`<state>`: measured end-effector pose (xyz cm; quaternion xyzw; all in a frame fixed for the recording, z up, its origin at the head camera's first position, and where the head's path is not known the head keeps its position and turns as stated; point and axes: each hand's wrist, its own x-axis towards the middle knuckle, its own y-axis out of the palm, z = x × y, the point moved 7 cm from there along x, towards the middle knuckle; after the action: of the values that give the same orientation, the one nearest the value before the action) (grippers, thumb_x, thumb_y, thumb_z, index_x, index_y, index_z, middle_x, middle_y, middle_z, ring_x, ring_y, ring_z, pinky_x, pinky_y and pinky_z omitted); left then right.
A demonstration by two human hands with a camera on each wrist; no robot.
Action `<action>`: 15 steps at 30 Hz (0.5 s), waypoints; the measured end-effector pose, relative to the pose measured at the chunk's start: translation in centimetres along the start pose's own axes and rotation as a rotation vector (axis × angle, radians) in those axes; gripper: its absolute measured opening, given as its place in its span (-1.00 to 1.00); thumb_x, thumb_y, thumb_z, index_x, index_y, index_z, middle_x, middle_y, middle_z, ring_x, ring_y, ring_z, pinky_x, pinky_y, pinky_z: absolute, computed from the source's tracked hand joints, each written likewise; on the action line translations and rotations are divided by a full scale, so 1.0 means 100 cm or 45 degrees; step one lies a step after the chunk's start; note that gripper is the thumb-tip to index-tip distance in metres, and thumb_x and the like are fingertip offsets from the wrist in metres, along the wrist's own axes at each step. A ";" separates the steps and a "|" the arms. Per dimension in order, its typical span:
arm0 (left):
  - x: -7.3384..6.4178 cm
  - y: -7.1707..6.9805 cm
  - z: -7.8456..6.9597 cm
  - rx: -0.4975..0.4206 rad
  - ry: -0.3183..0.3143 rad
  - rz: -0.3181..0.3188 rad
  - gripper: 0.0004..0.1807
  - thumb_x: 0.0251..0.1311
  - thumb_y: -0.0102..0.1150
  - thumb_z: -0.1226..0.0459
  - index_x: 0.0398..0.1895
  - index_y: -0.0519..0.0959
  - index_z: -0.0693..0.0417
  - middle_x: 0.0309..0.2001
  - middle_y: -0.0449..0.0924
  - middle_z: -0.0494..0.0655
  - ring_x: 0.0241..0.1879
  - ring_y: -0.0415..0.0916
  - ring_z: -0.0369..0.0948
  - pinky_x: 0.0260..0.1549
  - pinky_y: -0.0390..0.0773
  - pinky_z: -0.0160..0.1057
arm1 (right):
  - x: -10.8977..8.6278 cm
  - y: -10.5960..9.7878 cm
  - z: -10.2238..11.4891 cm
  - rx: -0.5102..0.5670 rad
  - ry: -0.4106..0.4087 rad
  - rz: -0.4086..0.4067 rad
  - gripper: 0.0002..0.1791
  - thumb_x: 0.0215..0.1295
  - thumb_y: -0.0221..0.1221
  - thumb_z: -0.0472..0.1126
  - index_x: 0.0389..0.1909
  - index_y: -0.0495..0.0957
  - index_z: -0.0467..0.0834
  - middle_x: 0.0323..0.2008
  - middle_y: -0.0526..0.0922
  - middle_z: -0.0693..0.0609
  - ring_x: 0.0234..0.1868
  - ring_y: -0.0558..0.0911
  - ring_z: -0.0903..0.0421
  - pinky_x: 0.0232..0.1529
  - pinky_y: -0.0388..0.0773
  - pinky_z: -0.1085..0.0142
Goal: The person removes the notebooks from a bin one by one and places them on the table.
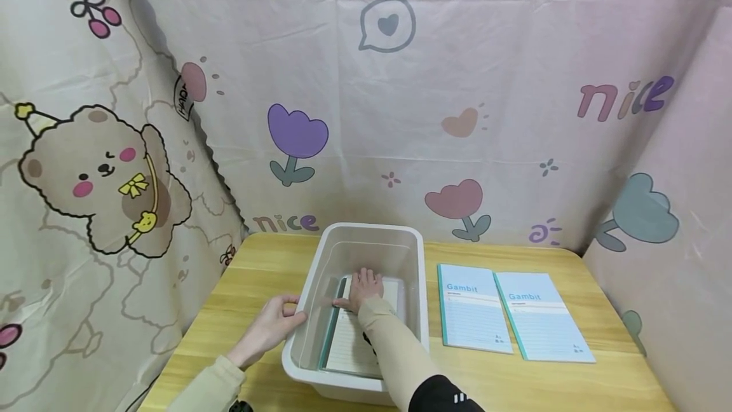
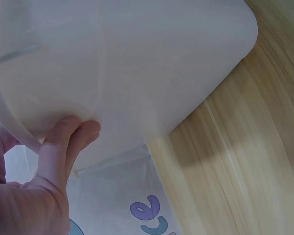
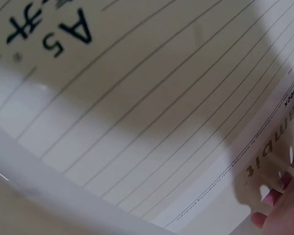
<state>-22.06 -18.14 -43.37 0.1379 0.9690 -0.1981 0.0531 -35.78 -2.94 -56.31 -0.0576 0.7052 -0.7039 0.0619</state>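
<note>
A white plastic bin [image 1: 424,291] stands on the table. At its left rim, my left hand [image 1: 271,326] pinches the wall; in the left wrist view the fingers [image 2: 56,147] press the outside of the bin [image 2: 152,63] and the thumb goes behind the rim. Inside the bin lies a lined-cover notebook [image 1: 350,345] with a teal spine. My right hand [image 1: 366,288] rests on its far part, fingers spread. The right wrist view shows the notebook [image 3: 152,107] with "Gambit" and "A5" print, and the right fingertips [image 3: 258,219] at its titled end.
Right of the bin, two light blue Gambit notebooks, a left one [image 1: 474,316] and a right one [image 1: 543,320], lie side by side on the wooden table [image 1: 257,272]. Behind the table hangs a printed curtain [image 1: 366,113]; another curtain with a bear [image 1: 108,183] hangs at left.
</note>
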 end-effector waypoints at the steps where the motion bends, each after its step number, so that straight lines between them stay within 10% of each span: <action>1: 0.000 0.000 0.000 0.001 0.000 -0.002 -0.45 0.33 0.04 0.39 0.23 0.23 0.69 -0.08 0.66 0.50 -0.13 0.72 0.24 -0.23 0.82 -0.03 | 0.000 -0.001 0.000 -0.004 -0.002 0.005 0.02 -0.05 0.10 0.67 0.14 0.47 -0.10 0.00 0.47 -0.02 0.13 0.45 0.03 0.30 0.44 0.11; 15: 0.000 -0.001 -0.002 0.008 -0.001 -0.016 -0.50 0.34 0.04 0.39 0.19 0.26 0.64 -0.08 0.66 0.48 -0.15 0.74 0.17 -0.25 0.82 -0.03 | -0.001 -0.015 0.001 -0.097 -0.049 -0.045 0.02 -0.08 0.10 0.69 0.08 0.44 -0.12 0.01 0.51 -0.02 0.12 0.45 0.04 0.30 0.44 0.16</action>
<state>-22.12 -18.11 -43.20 0.1317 0.9692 -0.2016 0.0518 -35.69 -3.00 -54.81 -0.0860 0.7290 -0.6764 0.0607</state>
